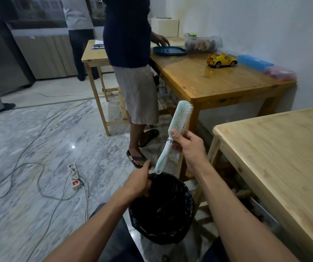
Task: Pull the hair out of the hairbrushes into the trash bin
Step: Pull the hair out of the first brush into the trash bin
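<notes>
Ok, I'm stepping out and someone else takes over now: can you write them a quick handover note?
Right hand grips the brush at its neck, bristle head up, handle tip above the bin.
Left hand is at the bin's far rim, apparently gripping the liner.
No hair is visible on the bristles; the bin's contents are too dark to tell.
Left: check the brush up close, then do any other brushes; none are in view.

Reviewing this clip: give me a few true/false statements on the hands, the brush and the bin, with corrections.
1. The right hand holds the hairbrush. True.
2. The hairbrush lies on the light wooden table. False: it is held in the air above the trash bin.
3. The left hand is at the bin's rim. True.
4. The bin has a white liner. False: the liner is black.
5. A toy car stands on the far table. True.
</notes>
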The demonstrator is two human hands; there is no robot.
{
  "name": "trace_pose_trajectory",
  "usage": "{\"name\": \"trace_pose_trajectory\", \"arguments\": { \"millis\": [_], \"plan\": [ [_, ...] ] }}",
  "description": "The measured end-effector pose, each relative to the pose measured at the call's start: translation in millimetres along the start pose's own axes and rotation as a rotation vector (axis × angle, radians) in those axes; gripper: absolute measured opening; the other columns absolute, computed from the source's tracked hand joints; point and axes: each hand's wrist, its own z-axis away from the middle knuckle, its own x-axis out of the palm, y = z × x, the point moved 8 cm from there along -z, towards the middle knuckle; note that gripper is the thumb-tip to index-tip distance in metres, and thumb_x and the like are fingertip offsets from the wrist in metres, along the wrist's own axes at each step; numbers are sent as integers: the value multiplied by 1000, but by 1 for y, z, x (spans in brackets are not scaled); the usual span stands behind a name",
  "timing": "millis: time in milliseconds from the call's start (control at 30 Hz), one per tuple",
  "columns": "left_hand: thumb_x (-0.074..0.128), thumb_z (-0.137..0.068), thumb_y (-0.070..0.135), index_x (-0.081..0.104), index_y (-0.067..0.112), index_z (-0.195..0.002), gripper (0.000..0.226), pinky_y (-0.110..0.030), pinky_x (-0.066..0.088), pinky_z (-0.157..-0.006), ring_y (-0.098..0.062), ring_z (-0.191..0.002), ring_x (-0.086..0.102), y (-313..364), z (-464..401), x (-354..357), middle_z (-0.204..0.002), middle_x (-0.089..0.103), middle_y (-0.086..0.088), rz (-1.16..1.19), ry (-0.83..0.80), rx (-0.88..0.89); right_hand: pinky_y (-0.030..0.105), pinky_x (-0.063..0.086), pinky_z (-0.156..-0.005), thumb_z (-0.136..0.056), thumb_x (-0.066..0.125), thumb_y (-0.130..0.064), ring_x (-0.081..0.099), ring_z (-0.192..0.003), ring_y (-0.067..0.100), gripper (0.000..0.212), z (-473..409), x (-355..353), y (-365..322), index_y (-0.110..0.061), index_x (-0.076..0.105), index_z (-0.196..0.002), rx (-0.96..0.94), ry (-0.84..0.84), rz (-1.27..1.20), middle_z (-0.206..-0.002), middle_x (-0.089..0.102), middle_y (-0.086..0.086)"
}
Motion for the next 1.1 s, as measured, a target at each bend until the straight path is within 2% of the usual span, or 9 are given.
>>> {"name": "trace_pose_trajectory", "arguments": {
  "millis": [167,267,367,433,500,667,833,967,1100],
  "plan": [
    [64,-83,12,42,36,-148,73,-42,52,-100,-26,-120,61,19,12,-16,-137,63,-2,250,-82,120,46,60,-97,-72,82,-44,75,-90,20,52,-1,-1,18,-10,77,-112,62,44,-2,-103,79,8],
    [50,-86,-7,55,21,-139,59,-42,60,-84,-30,-110,68,25,21,-30,-125,68,-11,753,-131,64,39,62,-91,-77,79,-47,76,-96,21,56,-3,-1,26,-10,74,-119,74,34,42,-108,79,8],
    [42,-85,-5,60,8,-124,45,-35,56,-52,-26,-69,66,38,27,-35,-94,72,-14,1027,-136,17,24,62,-77,-94,72,-32,75,-92,17,36,-3,4,30,-6,70,-119,69,12,18,-106,77,8],
    [47,-95,15,63,12,-107,20,-29,40,-48,-17,-54,50,39,23,-42,-68,61,1,883,43,6,23,62,-72,-96,71,-19,76,-86,17,22,-2,14,35,-4,68,-112,57,-47,18,-100,78,10],
    [51,-99,41,64,20,-86,28,-35,38,-56,-15,-56,49,36,21,-53,-60,55,9,653,254,25,23,61,-70,-92,76,-15,77,-80,18,15,0,19,40,-6,71,-102,54,-95,80,-91,81,10],
    [49,-102,40,59,25,-82,27,-38,37,-58,-14,-60,55,26,34,-77,-64,58,4,349,491,34,20,55,-54,-87,80,-10,62,-54,11,10,6,9,49,-6,75,-79,37,-117,307,-63,69,6],
    [48,-103,36,62,18,-89,27,-43,44,-63,-19,-65,58,19,38,-94,-67,63,-1,352,540,3,30,63,-67,-91,75,-9,68,-63,16,10,26,15,86,-10,78,-82,59,-231,739,-71,74,9],
    [47,-103,35,60,20,-86,26,-42,42,-61,-20,-63,56,18,44,-98,-67,62,-3,366,535,9,29,48,-109,-87,64,-7,61,-121,15,42,37,36,94,-26,73,-122,52,-466,1127,-125,69,3],
    [47,-103,33,61,20,-85,26,-45,43,-62,-24,-64,57,13,48,-101,-65,62,-3,373,537,-4,38,66,-77,-87,71,0,75,-87,22,18,21,21,74,-9,74,-103,107,-171,862,-100,74,12]
  ]
}}
